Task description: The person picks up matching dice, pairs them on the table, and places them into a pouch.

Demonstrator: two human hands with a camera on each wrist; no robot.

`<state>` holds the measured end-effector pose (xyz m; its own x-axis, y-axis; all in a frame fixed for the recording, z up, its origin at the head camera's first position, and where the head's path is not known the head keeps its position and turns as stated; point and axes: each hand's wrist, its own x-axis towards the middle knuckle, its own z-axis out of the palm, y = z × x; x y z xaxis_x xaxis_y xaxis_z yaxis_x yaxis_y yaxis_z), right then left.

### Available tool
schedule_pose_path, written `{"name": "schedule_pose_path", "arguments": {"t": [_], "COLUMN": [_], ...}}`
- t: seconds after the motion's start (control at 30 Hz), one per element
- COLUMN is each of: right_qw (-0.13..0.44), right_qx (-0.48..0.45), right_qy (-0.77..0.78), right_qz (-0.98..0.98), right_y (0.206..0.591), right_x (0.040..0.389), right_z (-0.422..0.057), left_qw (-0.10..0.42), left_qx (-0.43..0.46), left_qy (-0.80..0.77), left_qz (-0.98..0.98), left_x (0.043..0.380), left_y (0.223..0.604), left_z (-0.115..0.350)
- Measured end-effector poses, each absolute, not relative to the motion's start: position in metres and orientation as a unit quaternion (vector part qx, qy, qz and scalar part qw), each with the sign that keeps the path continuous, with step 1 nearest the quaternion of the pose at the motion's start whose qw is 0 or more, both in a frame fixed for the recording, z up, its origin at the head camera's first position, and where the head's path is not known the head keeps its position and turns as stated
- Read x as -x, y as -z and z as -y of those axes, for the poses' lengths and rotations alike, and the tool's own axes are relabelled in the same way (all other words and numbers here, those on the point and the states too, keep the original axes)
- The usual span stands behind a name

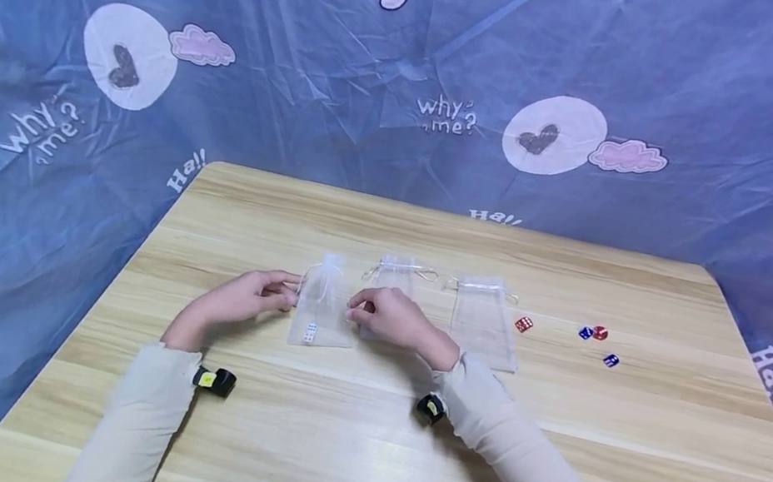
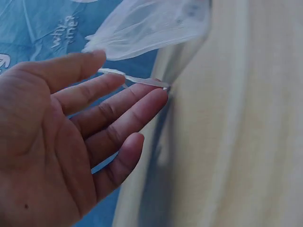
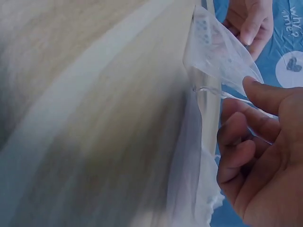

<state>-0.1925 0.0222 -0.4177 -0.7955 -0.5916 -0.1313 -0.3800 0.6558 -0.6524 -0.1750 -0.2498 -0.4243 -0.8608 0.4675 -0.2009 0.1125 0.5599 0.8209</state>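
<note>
We see the left hand (image 1: pixel 244 299) at the left side of a sheer white drawstring bag (image 1: pixel 325 307), its fingers nearly straight and a little spread; in the left wrist view a pale string (image 2: pixel 142 80) runs across its fingertips. The right hand (image 1: pixel 390 315) is at the bag's other side, thumb and forefinger slightly apart at the tips, the other fingers curled. A string (image 3: pixel 239 97) passes by that thumb and forefinger, and we cannot tell whether they grip it.

The bag itself is on the table (image 1: pixel 291 462) between the two hands, its neck gathered, with white dice (image 1: pixel 310 333) dotted in blue near its bottom; we find them too small to count.

Partly behind the right hand we see a second sheer bag (image 1: pixel 397 272), and to its right a third bag (image 1: pixel 482 328), spread flat. Just beside that one is a red die (image 1: pixel 523 324). Farther right, a blue die (image 1: pixel 586 332) and another red die (image 1: pixel 600 333) sit close together, with a second blue die (image 1: pixel 611 361) near them. Beyond the table hangs a blue printed cloth (image 1: pixel 371 146).
</note>
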Motion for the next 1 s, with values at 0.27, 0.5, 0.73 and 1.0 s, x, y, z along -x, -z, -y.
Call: {"name": "schedule_pose_path", "arguments": {"t": [0.27,0.5,0.73,1.0], "right_qw": [0.197,0.235,0.231,0.211], "right_qx": [0.274,0.264,0.249,0.226], "right_qy": [0.355,0.386,0.347,0.311], "right_qz": [-0.872,-0.852,-0.874,-0.899], "right_y": [0.421,0.418,0.416,0.424], "right_x": [0.187,0.188,0.199,0.203], "right_z": [-0.014,-0.001,0.012,0.015], "left_qw": [0.228,0.238,0.23,0.237], "left_qx": [-0.169,-0.126,-0.115,-0.11], "left_qy": [-0.485,-0.516,-0.501,-0.482], "left_qz": [-0.828,-0.813,-0.827,-0.836], "left_x": [0.172,0.178,0.196,0.201], "left_y": [0.434,0.426,0.428,0.437], "left_z": [0.239,0.245,0.258,0.26]}}
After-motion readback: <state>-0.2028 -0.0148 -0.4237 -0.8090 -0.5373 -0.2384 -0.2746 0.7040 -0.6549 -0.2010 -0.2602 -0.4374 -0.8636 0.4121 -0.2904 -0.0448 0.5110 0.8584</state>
